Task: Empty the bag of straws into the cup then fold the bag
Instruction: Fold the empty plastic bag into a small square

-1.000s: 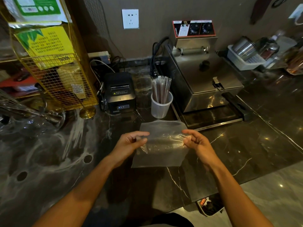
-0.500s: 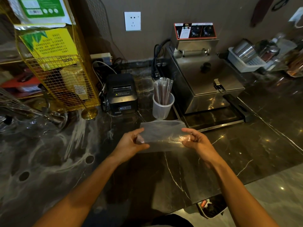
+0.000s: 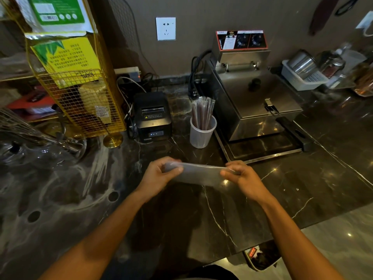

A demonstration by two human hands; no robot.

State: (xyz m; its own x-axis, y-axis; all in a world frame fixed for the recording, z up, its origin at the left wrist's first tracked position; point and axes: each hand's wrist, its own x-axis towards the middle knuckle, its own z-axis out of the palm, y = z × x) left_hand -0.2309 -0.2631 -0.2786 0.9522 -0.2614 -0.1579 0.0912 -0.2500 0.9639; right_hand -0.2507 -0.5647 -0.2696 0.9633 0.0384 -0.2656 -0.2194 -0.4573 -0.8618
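A clear plastic bag (image 3: 199, 174) is stretched between my two hands as a narrow folded strip just above the dark marble counter. My left hand (image 3: 161, 174) pinches its left end and my right hand (image 3: 242, 176) pinches its right end. Behind the bag stands a translucent plastic cup (image 3: 201, 136) with several wrapped straws (image 3: 202, 114) upright in it. The bag looks empty.
A steel fryer (image 3: 256, 102) on a tray stands right of the cup. A black receipt printer (image 3: 153, 116) sits left of it, beside a yellow wire rack (image 3: 80, 93). Glassware and a whisk (image 3: 36, 142) lie at far left. The counter edge (image 3: 302, 229) runs at lower right.
The bag went from a wide open sheet to a half-height sheet and now to a narrow strip. Both hands kept their hold on its ends.
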